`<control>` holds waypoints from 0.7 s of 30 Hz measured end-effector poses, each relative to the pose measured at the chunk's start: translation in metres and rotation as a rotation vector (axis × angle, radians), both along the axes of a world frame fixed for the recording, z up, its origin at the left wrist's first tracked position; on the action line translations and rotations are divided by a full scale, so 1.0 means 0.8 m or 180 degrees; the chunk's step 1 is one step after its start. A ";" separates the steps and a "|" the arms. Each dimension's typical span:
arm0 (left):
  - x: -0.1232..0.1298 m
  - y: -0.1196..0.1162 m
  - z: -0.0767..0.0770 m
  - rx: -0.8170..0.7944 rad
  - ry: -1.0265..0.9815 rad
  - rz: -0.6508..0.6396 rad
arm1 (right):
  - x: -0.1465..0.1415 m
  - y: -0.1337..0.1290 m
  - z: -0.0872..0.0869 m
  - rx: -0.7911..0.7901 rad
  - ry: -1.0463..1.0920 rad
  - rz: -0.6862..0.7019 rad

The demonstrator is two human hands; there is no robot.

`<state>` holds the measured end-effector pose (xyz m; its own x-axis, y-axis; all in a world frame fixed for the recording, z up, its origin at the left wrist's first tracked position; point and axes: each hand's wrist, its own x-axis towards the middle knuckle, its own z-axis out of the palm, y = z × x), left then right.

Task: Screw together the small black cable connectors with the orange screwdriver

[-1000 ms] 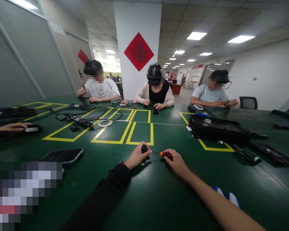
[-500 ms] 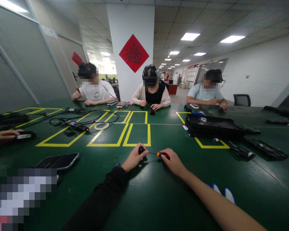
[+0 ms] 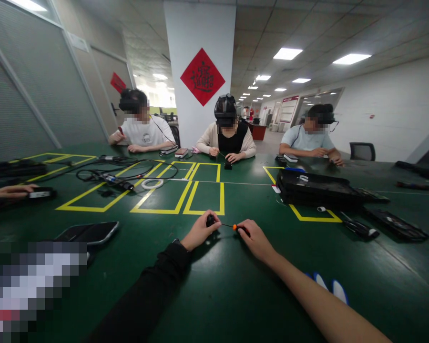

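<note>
My left hand is closed around a small black part, held just above the green table. Its exact kind is hidden by my fingers. In my right hand is a screwdriver with an orange and black handle, gripped between thumb and fingers. The thin shaft points left and reaches the fingertips of my left hand at the black part. Whether the tip sits in a screw is too small to see.
Yellow tape rectangles mark the table ahead. Black cables and a white ring lie left, a phone nearer. Black cases stand right, and blue-white pieces lie by my right forearm. Three people sit opposite; another person's hand is at left.
The view has shifted slightly. Both my hands keep their hold on the black part and the screwdriver, with almost no change between them.
</note>
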<state>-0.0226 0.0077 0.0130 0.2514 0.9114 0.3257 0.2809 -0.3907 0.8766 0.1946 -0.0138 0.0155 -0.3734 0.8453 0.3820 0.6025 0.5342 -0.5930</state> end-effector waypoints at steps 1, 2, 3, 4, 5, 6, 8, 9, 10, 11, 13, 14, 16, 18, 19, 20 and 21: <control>0.000 0.000 0.000 -0.0001 -0.0001 0.0008 | -0.001 -0.001 0.001 0.0024 -0.0005 -0.0014; 0.000 0.000 0.000 0.0009 -0.0002 0.0018 | -0.002 -0.002 0.002 0.0041 -0.0005 -0.0031; 0.000 0.000 -0.001 0.0025 0.0000 0.0031 | -0.003 -0.003 0.002 0.0051 -0.0006 -0.0048; 0.000 0.001 -0.001 0.0040 0.0005 0.0039 | -0.004 -0.004 0.002 0.0051 -0.0008 -0.0059; 0.000 0.001 -0.001 0.0047 0.0012 0.0046 | -0.004 -0.004 0.002 0.0040 -0.0012 -0.0067; 0.000 0.001 -0.002 0.0044 0.0017 0.0053 | -0.004 -0.004 0.002 0.0023 -0.0017 -0.0072; 0.000 0.001 -0.002 0.0011 0.0026 0.0049 | -0.004 -0.003 0.002 -0.0005 -0.0033 -0.0083; 0.000 0.001 -0.002 -0.0006 0.0023 0.0044 | -0.004 -0.003 0.002 -0.0012 -0.0046 -0.0080; 0.000 0.001 -0.002 -0.0020 0.0020 0.0041 | -0.003 -0.003 0.002 -0.0007 -0.0058 -0.0072; 0.000 0.001 -0.002 -0.0028 0.0021 0.0045 | -0.003 -0.002 0.002 0.0003 -0.0066 -0.0059; -0.001 0.002 -0.002 -0.0025 0.0034 0.0060 | -0.002 -0.002 0.001 0.0016 -0.0054 -0.0036; -0.001 0.002 -0.002 -0.0022 0.0041 0.0060 | -0.001 -0.002 0.001 0.0016 -0.0031 -0.0036; -0.001 0.002 -0.002 -0.0017 0.0051 0.0036 | -0.001 -0.001 0.000 0.0000 0.0022 -0.0048; -0.001 0.003 -0.003 -0.0005 0.0051 0.0011 | 0.000 0.000 -0.001 -0.0044 0.0076 -0.0074; -0.001 0.003 -0.003 0.0003 0.0050 0.0008 | 0.000 0.000 -0.002 -0.0068 0.0098 -0.0085; -0.001 0.003 -0.004 0.0014 0.0048 0.0011 | 0.000 0.001 -0.002 -0.0085 0.0114 -0.0094; -0.001 0.003 -0.004 0.0027 0.0045 0.0013 | 0.000 0.002 -0.002 -0.0092 0.0121 -0.0095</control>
